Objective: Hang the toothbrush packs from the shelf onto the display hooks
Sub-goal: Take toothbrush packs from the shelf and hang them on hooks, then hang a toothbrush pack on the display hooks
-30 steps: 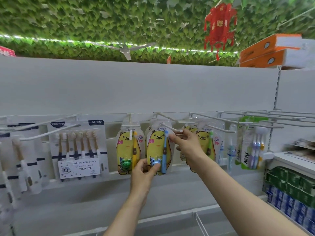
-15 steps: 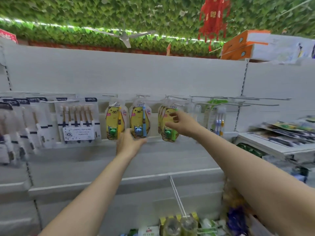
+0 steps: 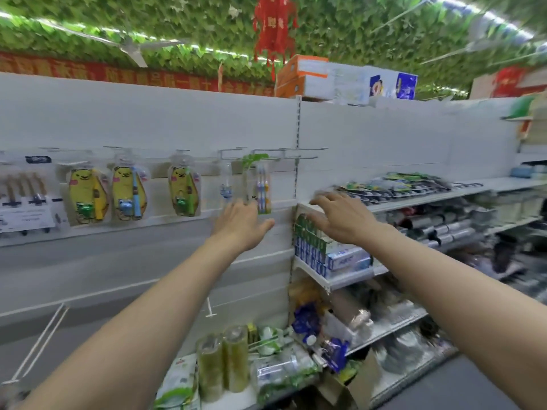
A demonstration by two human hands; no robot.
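Three yellow bear toothbrush packs hang on hooks: one with a yellow brush (image 3: 87, 196), one with a blue brush (image 3: 128, 194), one with a green brush (image 3: 183, 192). Further right hang a clear pack (image 3: 226, 184) and a pack of blue brushes (image 3: 262, 190). Bare display hooks (image 3: 299, 150) stick out beside them. A pile of flat toothbrush packs (image 3: 393, 184) lies on the white shelf (image 3: 429, 199) at right. My left hand (image 3: 241, 224) is empty, fingers loose, below the hanging packs. My right hand (image 3: 340, 217) is spread open near the shelf's left end, holding nothing.
Toothpaste boxes (image 3: 325, 253) fill the shelf under my right hand. Below are jars (image 3: 222, 359), bottles and bags. White packs with brown-handled brushes (image 3: 23, 199) hang far left. Cartons (image 3: 302, 75) sit on top of the white back panel.
Both hands have let go of the bear packs and moved right. My view has swung right, bringing the shelf with the flat packs into sight.
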